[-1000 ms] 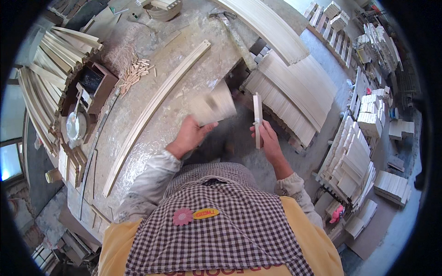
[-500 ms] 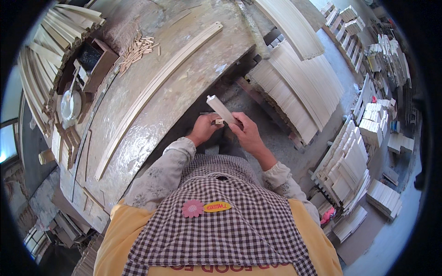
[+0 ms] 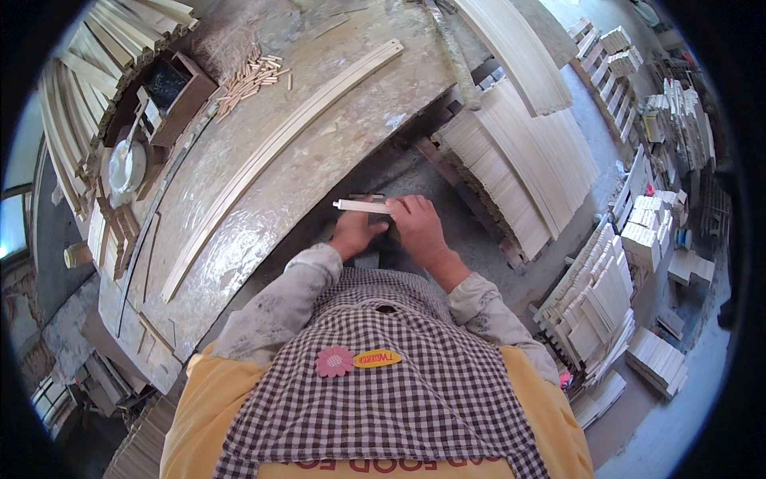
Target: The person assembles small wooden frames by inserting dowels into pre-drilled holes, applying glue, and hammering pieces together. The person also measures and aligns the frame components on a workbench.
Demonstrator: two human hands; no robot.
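Observation:
My right hand [image 3: 420, 230] grips the right end of a short pale wooden strip [image 3: 361, 207], which lies nearly level in front of me. A small narrow tip shows at the strip's left end. Just below the strip, my left hand [image 3: 353, 234] is curled with its thumb pointing right. The strip covers most of the left fingers, so what they hold cannot be made out. A thin edge of something [image 3: 367, 196] shows just beyond the strip. On the workbench [image 3: 319, 176] to the left lies a long pale wooden rail [image 3: 271, 156].
Small wooden dowels [image 3: 251, 80] lie piled on the bench near a dark open box [image 3: 171, 96] and a white tub [image 3: 126, 168]. Long strips [image 3: 76, 120] are stacked far left. Stacked wooden boards [image 3: 523, 160] stand right of the bench; more stacks [image 3: 590, 295] line the right side.
The short wooden strip has swung from a steep tilt to nearly level, its free end now left and lower. My right hand has turned with it. The view has shifted slightly.

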